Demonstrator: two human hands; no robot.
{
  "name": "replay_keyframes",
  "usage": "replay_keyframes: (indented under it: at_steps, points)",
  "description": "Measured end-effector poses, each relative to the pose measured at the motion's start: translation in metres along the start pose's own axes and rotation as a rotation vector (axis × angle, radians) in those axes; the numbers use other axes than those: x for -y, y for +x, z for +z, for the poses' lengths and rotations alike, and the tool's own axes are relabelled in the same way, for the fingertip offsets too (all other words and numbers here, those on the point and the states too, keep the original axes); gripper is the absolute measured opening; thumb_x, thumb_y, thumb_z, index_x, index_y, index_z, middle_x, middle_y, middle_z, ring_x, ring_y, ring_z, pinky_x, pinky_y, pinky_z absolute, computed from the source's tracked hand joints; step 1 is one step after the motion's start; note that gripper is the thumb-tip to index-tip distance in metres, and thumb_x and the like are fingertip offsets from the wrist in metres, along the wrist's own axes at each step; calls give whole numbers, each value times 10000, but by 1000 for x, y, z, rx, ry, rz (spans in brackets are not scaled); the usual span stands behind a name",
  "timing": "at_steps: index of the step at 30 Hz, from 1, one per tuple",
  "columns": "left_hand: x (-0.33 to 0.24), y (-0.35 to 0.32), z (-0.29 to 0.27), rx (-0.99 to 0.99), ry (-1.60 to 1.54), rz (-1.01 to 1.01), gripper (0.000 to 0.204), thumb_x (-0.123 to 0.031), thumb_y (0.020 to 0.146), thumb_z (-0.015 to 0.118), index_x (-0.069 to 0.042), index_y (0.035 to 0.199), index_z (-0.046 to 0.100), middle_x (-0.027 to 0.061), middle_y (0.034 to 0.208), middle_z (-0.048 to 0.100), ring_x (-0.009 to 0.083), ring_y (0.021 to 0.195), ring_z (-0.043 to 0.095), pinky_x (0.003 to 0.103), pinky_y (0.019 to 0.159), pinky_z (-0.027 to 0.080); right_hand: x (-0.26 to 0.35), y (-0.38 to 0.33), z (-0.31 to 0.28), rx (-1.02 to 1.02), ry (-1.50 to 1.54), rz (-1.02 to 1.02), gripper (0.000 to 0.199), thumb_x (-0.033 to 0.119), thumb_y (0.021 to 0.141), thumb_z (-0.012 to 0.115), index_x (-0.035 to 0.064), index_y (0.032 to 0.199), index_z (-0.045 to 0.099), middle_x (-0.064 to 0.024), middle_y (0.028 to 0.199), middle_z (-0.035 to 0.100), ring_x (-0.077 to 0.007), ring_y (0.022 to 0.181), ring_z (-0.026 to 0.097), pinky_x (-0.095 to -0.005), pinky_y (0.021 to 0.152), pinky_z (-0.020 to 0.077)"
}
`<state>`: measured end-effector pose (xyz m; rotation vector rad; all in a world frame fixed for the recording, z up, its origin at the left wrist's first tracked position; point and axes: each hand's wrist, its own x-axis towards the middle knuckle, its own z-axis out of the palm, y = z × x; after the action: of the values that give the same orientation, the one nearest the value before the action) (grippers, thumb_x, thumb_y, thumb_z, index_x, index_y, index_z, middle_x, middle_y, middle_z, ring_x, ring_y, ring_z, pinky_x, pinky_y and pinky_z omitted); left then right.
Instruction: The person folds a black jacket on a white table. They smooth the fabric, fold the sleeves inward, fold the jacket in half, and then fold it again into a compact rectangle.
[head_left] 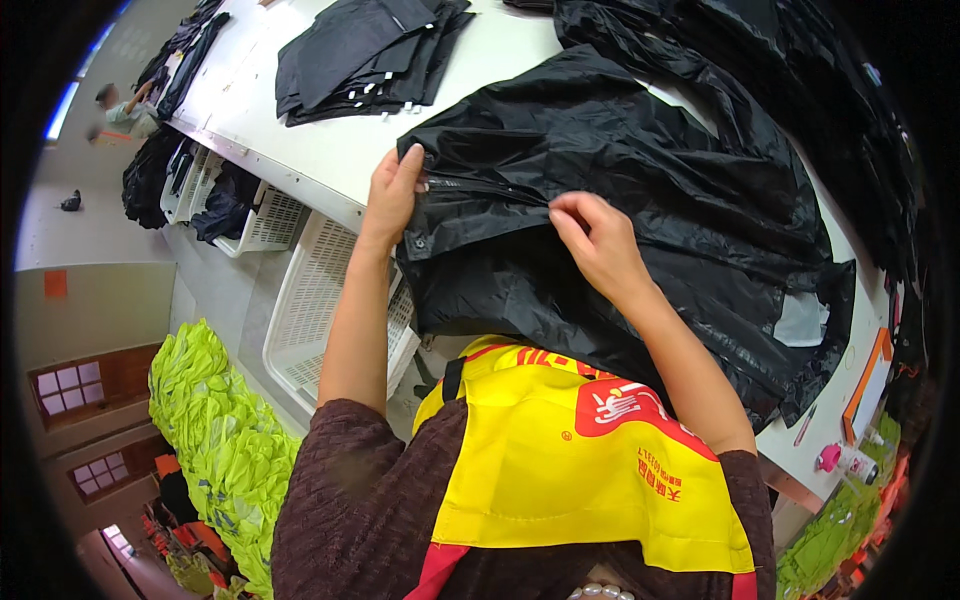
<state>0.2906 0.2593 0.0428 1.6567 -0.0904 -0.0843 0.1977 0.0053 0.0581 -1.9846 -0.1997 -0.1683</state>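
Black garment [610, 170] spread on counter [505, 65]. Left hand [393, 195] grips its corner; right hand [600, 235] appears to pinch the zip-like seam. Likely straightening; next move calls for taut cloth.

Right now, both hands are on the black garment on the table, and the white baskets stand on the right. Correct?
Not quite: the white baskets stand on the left, as the head view shows. The left hand and right hand are indeed on the black garment on the table.
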Motion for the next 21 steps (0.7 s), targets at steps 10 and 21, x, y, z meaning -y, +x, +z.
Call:
replay_keyframes:
  at_steps: [10,21]
  points:
    - [6,-20,-16,248,-608,-607,415,-252,864,592,13,1173,513,132,1043,623,210,901,635,319,807,523,-11,45,48,221,-217,-187,195,203,760,676,92,920,657,-95,842,612,-285,777,606,-357,691,489]
    - [-19,-40,-7,420,-415,-526,586,21,630,611,36,1207,510,127,1093,616,234,974,614,329,895,478,21,33,35,314,-116,-4,253,246,755,704,18,764,593,-144,698,613,-277,647,613,-344,599,469]
